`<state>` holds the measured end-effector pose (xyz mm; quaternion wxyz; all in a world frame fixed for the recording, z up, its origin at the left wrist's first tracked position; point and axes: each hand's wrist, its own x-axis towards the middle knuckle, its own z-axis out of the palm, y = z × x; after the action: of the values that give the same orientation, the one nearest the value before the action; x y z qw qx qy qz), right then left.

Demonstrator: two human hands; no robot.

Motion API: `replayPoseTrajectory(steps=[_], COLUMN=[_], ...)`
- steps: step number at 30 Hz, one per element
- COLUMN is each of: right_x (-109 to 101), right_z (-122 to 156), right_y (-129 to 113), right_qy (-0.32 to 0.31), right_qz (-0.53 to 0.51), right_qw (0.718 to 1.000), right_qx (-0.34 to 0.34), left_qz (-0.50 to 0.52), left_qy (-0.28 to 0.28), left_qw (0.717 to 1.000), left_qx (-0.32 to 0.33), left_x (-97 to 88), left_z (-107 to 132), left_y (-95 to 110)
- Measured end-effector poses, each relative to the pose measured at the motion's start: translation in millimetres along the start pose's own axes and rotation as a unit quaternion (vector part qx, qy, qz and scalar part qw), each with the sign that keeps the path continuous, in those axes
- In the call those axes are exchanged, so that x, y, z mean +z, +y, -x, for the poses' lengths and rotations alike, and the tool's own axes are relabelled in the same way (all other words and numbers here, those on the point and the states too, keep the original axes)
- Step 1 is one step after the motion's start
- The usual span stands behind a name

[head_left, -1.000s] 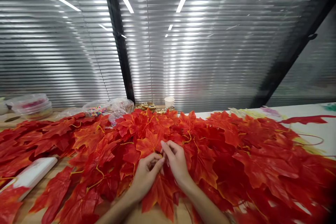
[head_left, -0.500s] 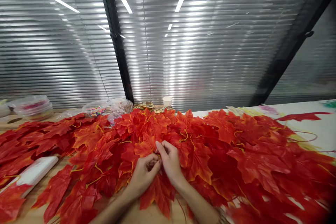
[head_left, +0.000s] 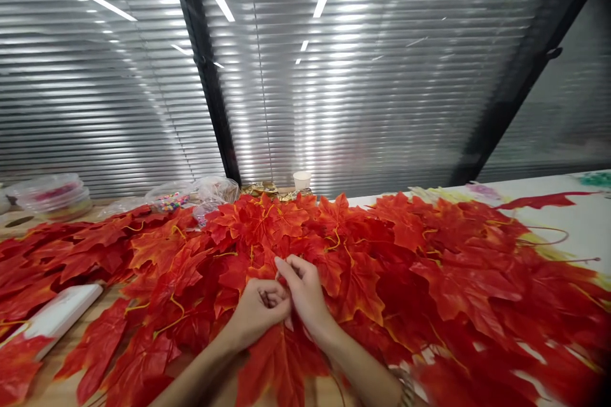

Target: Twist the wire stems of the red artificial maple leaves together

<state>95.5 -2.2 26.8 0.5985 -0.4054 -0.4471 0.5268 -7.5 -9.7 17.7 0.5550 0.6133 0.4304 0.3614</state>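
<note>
- Here, the left hand (head_left: 258,315) and right hand (head_left: 305,289) meet over a heap of red-orange fabric maple leaves (head_left: 363,267), fingers curled closed, pinching a leaf at its stem.
- Leaves lie loose across the wooden desk (head_left: 52,388), so most look unsorted.
- Left, a flat white box (head_left: 57,318).
- Farther back, clear plastic tubs of beads (head_left: 52,194) and a small white paper cup (head_left: 301,179).

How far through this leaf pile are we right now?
Done: nothing shows as a finished, separate batch; the red maple leaves cover the table in one spread. In hand: the left hand and right hand meet, pinching at one leaf's stem. Left: apparently the whole pile.
</note>
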Motion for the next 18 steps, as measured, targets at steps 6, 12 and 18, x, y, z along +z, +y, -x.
replayPoseTrajectory(steps=[6,12,18], right_x=[0,-2,-5], right_z=[-1,-6,-9], right_y=[-3,0,2], right_qy=[0.008,0.003,0.015], right_qz=[-0.021,0.007,0.031], right_qw=[1.0,0.999,0.998], right_qx=[0.021,-0.032,-0.043], left_qz=[-0.004,-0.007,-0.043], left_qy=[0.033,0.072,0.117], left_qw=[0.999,0.997,0.99], left_qx=[0.016,0.03,0.07], left_x=[5.6,5.8,3.6], left_z=[-3,-4,0], left_y=[-9,-4,-1])
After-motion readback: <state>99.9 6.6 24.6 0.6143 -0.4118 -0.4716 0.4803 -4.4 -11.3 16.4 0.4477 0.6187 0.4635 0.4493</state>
